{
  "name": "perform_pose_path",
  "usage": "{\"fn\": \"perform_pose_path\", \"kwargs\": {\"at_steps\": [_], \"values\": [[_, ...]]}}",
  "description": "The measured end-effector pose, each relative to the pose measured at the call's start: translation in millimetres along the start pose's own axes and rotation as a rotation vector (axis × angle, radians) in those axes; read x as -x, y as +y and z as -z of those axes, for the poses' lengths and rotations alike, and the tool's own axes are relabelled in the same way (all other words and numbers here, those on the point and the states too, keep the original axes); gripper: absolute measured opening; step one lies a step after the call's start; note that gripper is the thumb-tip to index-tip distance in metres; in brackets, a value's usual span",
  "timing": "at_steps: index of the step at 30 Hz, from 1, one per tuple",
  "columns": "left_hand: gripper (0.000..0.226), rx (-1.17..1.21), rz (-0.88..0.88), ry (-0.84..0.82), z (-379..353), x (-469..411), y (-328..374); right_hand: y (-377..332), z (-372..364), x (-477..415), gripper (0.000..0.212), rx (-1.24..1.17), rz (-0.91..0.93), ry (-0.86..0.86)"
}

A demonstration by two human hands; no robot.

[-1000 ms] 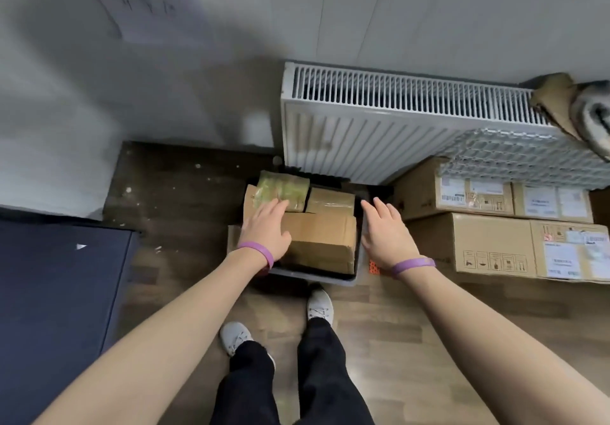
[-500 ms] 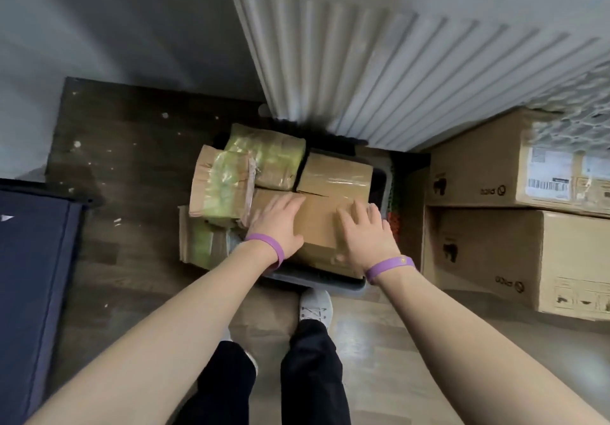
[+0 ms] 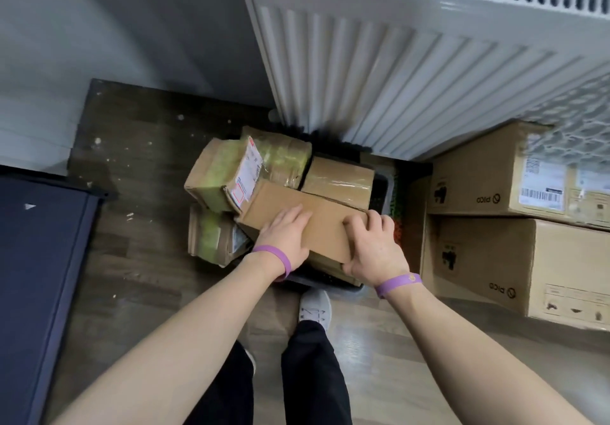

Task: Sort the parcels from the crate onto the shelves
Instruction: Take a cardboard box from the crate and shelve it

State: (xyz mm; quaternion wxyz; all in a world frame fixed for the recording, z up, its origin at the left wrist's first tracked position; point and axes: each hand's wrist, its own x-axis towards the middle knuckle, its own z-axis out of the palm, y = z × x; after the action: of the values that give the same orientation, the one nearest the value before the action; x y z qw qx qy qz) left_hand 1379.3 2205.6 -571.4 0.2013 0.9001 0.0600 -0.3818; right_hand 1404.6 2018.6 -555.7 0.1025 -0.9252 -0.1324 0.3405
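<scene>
A dark crate [image 3: 381, 187] stands on the floor below me, filled with several cardboard parcels. On top lies a plain brown box [image 3: 326, 223], tilted. My left hand [image 3: 285, 239] rests flat on its near left part, and my right hand [image 3: 374, 248] grips its right edge with curled fingers. A green-taped parcel with a white label [image 3: 224, 173] leans at the crate's left. Another green-taped parcel [image 3: 284, 157] and a small brown box [image 3: 340, 178] sit behind. A further parcel [image 3: 214, 236] lies low at the left, partly outside the crate.
A white radiator [image 3: 412, 61] hangs on the wall right behind the crate. Two large cardboard boxes [image 3: 515, 220] are stacked on the floor to the right. A dark blue cabinet [image 3: 36, 276] stands at the left. My legs and one white shoe [image 3: 315, 309] are just in front of the crate.
Both hands have closed in on the top brown box; my right hand now curls over its right edge. The box has tilted and risen slightly. The camera has moved closer.
</scene>
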Motion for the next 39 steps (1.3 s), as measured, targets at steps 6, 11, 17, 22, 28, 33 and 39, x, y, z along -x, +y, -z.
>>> {"fn": "perform_pose_path", "kwargs": {"at_steps": [6, 11, 17, 22, 28, 33, 39], "values": [[0.072, -0.081, -0.014, 0.118, 76.6, 71.4, 24.9, -7.1, 95.7, 66.1, 0.076, 0.059, 0.070, 0.095], [0.074, -0.125, 0.033, 0.186, 144.4, 138.6, 36.0, -10.0, 182.3, 125.9, 0.078, 0.177, 0.135, 0.195], [0.110, -0.156, 0.084, 0.224, 218.7, 218.2, 47.2, -44.9, 263.1, 187.3, 0.070, 0.272, 0.231, 0.312], [0.132, 0.083, 0.180, 0.244, 264.2, 295.8, 31.1, -94.9, 291.2, 215.8, 0.077, 0.272, 0.409, 0.447], [0.124, 0.206, 0.250, 0.403, 293.0, 379.6, -17.8, -171.6, 297.7, 237.8, 0.074, 0.265, 0.678, 0.637], [0.094, 0.316, 0.218, 0.671, 303.8, 424.4, -43.2, -224.5, 308.5, 241.1, 0.061, 0.297, 0.791, 0.800], [0.083, 0.407, 0.151, 0.961, 320.6, 462.5, -54.4, -274.5, 316.3, 258.3, 0.114, -0.032, 0.765, 0.806]]}}
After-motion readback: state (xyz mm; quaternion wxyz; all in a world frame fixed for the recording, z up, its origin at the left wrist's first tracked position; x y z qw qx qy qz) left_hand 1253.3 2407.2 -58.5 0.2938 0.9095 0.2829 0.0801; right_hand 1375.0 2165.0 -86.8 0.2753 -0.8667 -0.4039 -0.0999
